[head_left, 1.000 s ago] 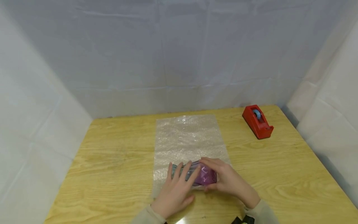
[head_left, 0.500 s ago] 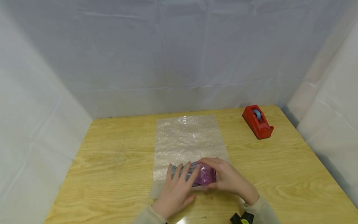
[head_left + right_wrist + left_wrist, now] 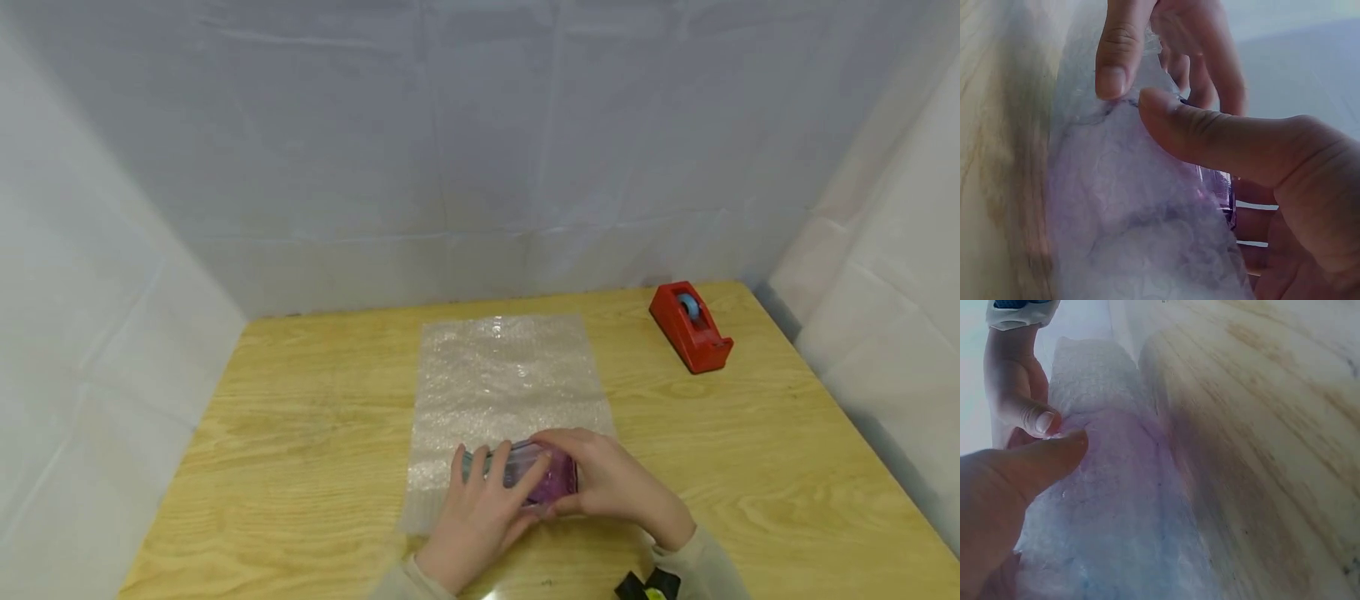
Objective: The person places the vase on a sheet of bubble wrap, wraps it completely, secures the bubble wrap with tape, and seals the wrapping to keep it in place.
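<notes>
A glass vase (image 3: 558, 485), teal at its left end and purple at its right, lies on its side on the near part of a bubble wrap sheet (image 3: 510, 375). My left hand (image 3: 476, 517) spreads its fingers over the teal and middle part. Around the purple end curls my right hand (image 3: 611, 479). The wrist views show the wrap's near edge raised against the vase's near side. Both thumbs press that wrap (image 3: 1116, 187), their tips close together. Purple glass (image 3: 1216, 185) shows behind the wrap in the right wrist view.
A red tape dispenser (image 3: 690, 333) with a blue roll stands at the back right of the wooden table (image 3: 300, 433). White sheeting (image 3: 450, 167) closes off the back and both sides. The wrap's far part lies flat behind the vase.
The vase and wrap have shifted slightly toward me. My left thumb has moved in against the near side, close to the right thumb, and the left index finger reaches further right over the glass.
</notes>
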Demonstrator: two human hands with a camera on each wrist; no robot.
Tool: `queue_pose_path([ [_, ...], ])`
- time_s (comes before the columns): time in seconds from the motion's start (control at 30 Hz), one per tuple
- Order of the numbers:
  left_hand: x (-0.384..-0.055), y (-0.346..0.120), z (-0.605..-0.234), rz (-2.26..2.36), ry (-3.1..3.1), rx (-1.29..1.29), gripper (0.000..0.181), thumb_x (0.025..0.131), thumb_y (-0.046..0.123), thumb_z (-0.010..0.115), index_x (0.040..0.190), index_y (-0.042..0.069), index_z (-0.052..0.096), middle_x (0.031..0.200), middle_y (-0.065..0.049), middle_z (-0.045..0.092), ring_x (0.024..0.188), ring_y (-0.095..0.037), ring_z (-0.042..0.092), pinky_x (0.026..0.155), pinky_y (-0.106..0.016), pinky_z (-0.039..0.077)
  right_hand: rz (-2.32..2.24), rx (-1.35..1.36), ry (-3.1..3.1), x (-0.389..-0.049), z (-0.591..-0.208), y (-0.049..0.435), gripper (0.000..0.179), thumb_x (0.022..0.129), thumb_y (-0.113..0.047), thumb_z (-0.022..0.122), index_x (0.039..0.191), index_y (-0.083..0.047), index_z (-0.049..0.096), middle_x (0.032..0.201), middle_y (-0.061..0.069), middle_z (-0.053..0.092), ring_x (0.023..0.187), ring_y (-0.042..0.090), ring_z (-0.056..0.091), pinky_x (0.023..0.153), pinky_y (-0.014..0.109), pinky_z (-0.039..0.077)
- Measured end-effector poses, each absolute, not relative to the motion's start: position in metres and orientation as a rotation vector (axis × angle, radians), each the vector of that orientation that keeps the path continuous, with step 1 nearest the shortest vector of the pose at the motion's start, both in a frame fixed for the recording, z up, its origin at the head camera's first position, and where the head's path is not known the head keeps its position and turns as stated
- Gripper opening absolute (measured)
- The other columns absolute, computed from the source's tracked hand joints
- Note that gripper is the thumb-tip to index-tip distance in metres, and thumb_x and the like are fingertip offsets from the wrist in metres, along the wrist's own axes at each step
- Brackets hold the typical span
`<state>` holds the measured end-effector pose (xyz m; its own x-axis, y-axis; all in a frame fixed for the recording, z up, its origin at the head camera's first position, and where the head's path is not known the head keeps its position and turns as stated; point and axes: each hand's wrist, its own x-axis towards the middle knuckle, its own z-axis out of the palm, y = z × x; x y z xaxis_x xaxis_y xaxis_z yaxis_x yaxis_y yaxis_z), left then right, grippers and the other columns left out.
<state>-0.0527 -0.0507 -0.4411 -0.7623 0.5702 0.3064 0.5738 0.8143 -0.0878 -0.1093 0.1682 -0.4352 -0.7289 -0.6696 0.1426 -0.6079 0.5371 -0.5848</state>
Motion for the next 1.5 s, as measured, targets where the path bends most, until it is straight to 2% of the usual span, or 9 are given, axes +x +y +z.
queue_pose_path([
  [0.1,-0.053,-0.049,-0.441,-0.042,-2.651,-0.861,0.069,0.085,0.060,0.066,0.144,0.034,0.044,0.120,-0.016,0.058,0.101,-0.036,0.062,0.089,-0.063,0.047,-0.949,-1.119,2.658,-0.110,-0.435,0.169,0.084,0.064,-0.035,0.092,0.137,-0.011,0.057,0.129,0.005,0.064,0.116,0.024,0.061,0.097,0.047,0.049],
  [0.33,-0.052,-0.047,-0.440,-0.032,-2.673,-0.879,0.070,0.084,0.056,0.067,0.146,0.033,0.044,0.118,-0.013,0.058,0.098,-0.032,0.062,0.088,-0.057,0.050,-0.944,-1.130,2.636,-0.111,-0.434,0.173,0.085,0.063,-0.036,0.093,0.136,-0.010,0.058,0.129,0.005,0.064,0.116,0.025,0.061,0.097,0.048,0.049],
  [0.53,-0.057,-0.048,-0.440,-0.005,-2.692,-0.897,0.070,0.087,0.053,0.067,0.148,0.031,0.042,0.116,-0.013,0.059,0.095,-0.031,0.062,0.085,-0.052,0.051,-0.978,-1.179,2.603,-0.114,-0.436,0.175,0.082,0.069,-0.036,0.090,0.137,-0.005,0.056,0.130,0.007,0.064,0.115,0.025,0.061,0.097,0.046,0.049],
  [0.67,-0.062,-0.049,-0.439,0.005,-2.720,-0.918,0.068,0.091,0.053,0.063,0.151,0.032,0.038,0.117,-0.013,0.058,0.095,-0.031,0.062,0.082,-0.050,0.050,-1.008,-1.181,2.578,-0.115,-0.437,0.176,0.078,0.075,-0.034,0.086,0.139,-0.005,0.053,0.134,0.010,0.060,0.120,0.029,0.059,0.099,0.049,0.047],
  [0.87,-0.066,-0.052,-0.438,-0.064,-2.728,-0.949,0.065,0.096,0.053,0.054,0.154,0.031,0.034,0.118,-0.013,0.059,0.095,-0.031,0.062,0.085,-0.050,0.049,-1.020,-1.152,2.553,-0.119,-0.437,0.177,0.076,0.077,-0.036,0.084,0.140,-0.005,0.053,0.135,0.011,0.060,0.122,0.032,0.057,0.101,0.051,0.045],
  [1.07,-0.065,-0.051,-0.435,-0.123,-2.652,-0.935,0.054,0.095,0.051,0.058,0.143,0.029,0.047,0.122,-0.012,0.061,0.099,-0.030,0.064,0.088,-0.052,0.050,-1.027,-1.109,2.503,-0.126,-0.436,0.179,0.075,0.078,-0.041,0.083,0.138,-0.006,0.054,0.133,0.009,0.061,0.120,0.028,0.059,0.100,0.049,0.046],
  [1.27,-0.063,-0.045,-0.432,-0.143,-2.509,-0.948,0.046,0.088,0.042,0.071,0.127,0.020,0.061,0.124,-0.009,0.063,0.105,-0.027,0.064,0.089,-0.050,0.053,-1.074,-1.100,2.441,-0.134,-0.436,0.180,0.075,0.077,-0.039,0.084,0.137,-0.004,0.055,0.131,0.009,0.062,0.118,0.027,0.059,0.099,0.047,0.047],
  [1.5,-0.059,-0.039,-0.435,-0.105,-2.309,-0.949,0.034,0.081,0.029,0.078,0.110,0.012,0.070,0.118,-0.008,0.067,0.104,-0.026,0.065,0.087,-0.043,0.054,-1.125,-1.063,2.350,-0.141,-0.439,0.182,0.071,0.078,-0.034,0.084,0.136,-0.004,0.056,0.128,0.007,0.062,0.112,0.022,0.060,0.092,0.036,0.052],
])
